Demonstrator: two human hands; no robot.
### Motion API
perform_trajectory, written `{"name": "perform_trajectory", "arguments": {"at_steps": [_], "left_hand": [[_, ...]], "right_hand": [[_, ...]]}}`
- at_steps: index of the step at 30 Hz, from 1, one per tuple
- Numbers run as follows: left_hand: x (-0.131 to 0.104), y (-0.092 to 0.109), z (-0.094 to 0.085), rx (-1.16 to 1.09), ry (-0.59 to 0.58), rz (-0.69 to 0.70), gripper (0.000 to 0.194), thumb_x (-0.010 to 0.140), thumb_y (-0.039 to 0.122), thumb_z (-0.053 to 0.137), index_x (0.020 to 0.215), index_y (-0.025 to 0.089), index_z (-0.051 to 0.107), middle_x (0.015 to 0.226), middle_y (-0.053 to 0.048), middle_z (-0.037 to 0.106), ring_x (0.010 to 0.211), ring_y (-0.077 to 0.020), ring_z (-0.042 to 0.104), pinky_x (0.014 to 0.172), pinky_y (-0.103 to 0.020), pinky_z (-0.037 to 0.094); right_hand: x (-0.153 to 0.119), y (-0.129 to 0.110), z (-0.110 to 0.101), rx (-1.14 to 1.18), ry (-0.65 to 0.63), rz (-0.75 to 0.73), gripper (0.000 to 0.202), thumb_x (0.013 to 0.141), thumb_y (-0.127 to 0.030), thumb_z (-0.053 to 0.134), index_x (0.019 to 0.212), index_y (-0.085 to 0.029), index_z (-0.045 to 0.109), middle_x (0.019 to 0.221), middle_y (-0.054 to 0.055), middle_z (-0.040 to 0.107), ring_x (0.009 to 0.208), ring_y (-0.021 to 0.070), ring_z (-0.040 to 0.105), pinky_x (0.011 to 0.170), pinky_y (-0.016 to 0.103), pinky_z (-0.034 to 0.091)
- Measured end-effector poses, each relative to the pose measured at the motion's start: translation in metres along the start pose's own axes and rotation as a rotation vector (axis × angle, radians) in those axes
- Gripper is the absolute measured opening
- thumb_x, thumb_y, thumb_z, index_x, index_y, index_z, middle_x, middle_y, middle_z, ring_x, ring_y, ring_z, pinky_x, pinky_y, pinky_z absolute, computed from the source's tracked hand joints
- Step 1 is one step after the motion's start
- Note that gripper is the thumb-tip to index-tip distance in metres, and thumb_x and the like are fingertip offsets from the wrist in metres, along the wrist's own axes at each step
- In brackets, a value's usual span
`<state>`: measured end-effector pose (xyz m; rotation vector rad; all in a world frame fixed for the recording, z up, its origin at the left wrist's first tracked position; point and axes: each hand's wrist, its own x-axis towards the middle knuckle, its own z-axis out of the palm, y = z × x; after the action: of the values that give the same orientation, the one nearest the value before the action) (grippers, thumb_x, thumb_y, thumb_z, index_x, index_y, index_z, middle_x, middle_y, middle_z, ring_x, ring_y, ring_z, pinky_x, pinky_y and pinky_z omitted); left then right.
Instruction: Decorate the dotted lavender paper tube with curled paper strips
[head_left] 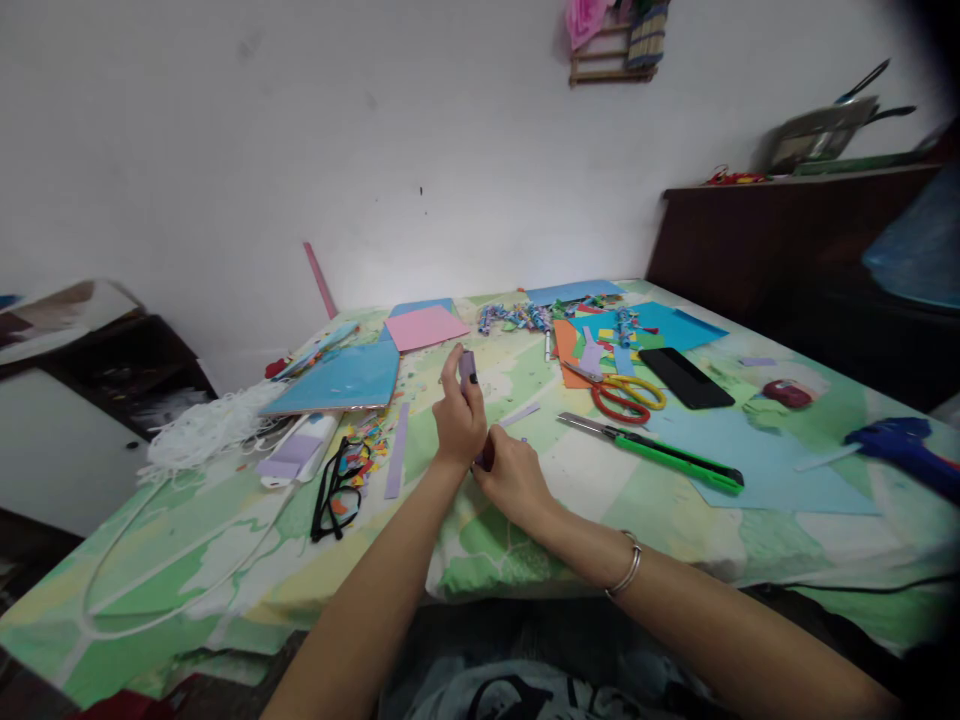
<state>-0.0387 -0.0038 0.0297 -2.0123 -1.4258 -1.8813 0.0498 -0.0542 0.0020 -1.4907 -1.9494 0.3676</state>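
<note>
From the head view, the only picture I have, I see my left hand [459, 425] upright over the front part of the table, its thumb and fingers closed on a small purple paper piece [467, 368] that stands up between them. My right hand [516, 478] is just beside the left wrist, its fingers curled inward; a bit of purple shows there, but I cannot tell whether they grip it or whether it belongs to the same piece. I judge the work to be partway along: some cutting is done, since 1 long purple strip [397, 452] lies flat left of my hands, 1 thinner strip [520, 414] lies beyond the right hand, and small coloured scraps [365, 440] are heaped near the glasses [321, 500]. The purple piece is in hand and not laid down, so I take its handling as unfinished, though I cannot tell how much is left. To the right, the scissors [602, 381] and the green cutter [675, 458] lie on the table with no hand on them, near the black phone [686, 378]. The blue glue gun [900, 450] is at the far right, and the pink sheet [426, 328] rests toward the back, uncut as far as I can see
</note>
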Motion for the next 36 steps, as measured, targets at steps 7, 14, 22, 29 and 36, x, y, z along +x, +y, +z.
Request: {"name": "perform_trajectory", "arguments": {"at_steps": [7, 14, 22, 29, 36], "left_hand": [[0.011, -0.011, -0.001, -0.249, 0.141, -0.197, 0.047, 0.093, 0.041, 0.036, 0.134, 0.017, 0.034, 0.077, -0.003, 0.060, 0.041, -0.0065, 0.041, 0.044, -0.020, 0.035], [0.018, -0.006, -0.004, -0.530, 0.192, -0.397, 0.046, 0.093, 0.036, 0.037, 0.135, 0.020, 0.030, 0.041, 0.012, 0.034, 0.028, -0.0079, 0.034, 0.032, -0.016, 0.028], [0.016, -0.001, -0.005, -0.648, 0.177, -0.426, 0.042, 0.092, 0.035, 0.040, 0.131, 0.023, 0.033, 0.043, 0.012, 0.037, 0.028, -0.0061, 0.032, 0.030, -0.014, 0.027], [0.018, 0.002, -0.006, -0.712, 0.171, -0.497, 0.041, 0.090, 0.035, 0.044, 0.129, 0.027, 0.036, 0.053, 0.011, 0.039, 0.030, -0.0025, 0.032, 0.031, -0.011, 0.026], [0.018, -0.001, -0.006, -0.762, 0.136, -0.528, 0.040, 0.089, 0.034, 0.044, 0.127, 0.028, 0.035, 0.055, 0.011, 0.038, 0.030, -0.0027, 0.033, 0.030, -0.011, 0.026]], "right_hand": [[0.000, 0.002, -0.005, 0.290, 0.047, -0.063, 0.012, 0.070, -0.019, 0.063, 0.073, -0.019, 0.051, 0.065, -0.002, 0.060, 0.058, 0.0118, 0.052, 0.057, 0.023, 0.036], [-0.002, 0.003, -0.010, 0.614, 0.036, -0.082, 0.005, 0.077, -0.021, 0.056, 0.077, -0.018, 0.060, 0.068, 0.000, 0.064, 0.059, 0.0111, 0.058, 0.056, 0.022, 0.045], [-0.003, 0.002, -0.011, 0.625, 0.029, -0.079, 0.007, 0.076, -0.022, 0.057, 0.074, -0.017, 0.062, 0.063, 0.001, 0.063, 0.056, 0.0112, 0.057, 0.055, 0.023, 0.045], [-0.004, 0.002, -0.013, 0.677, -0.002, -0.071, 0.008, 0.078, -0.024, 0.057, 0.076, -0.018, 0.063, 0.064, 0.001, 0.062, 0.055, 0.0114, 0.055, 0.054, 0.024, 0.045], [-0.004, 0.003, -0.014, 0.854, -0.060, -0.037, 0.012, 0.077, -0.028, 0.058, 0.076, -0.017, 0.063, 0.062, 0.000, 0.058, 0.053, 0.0114, 0.053, 0.052, 0.025, 0.045]]}}
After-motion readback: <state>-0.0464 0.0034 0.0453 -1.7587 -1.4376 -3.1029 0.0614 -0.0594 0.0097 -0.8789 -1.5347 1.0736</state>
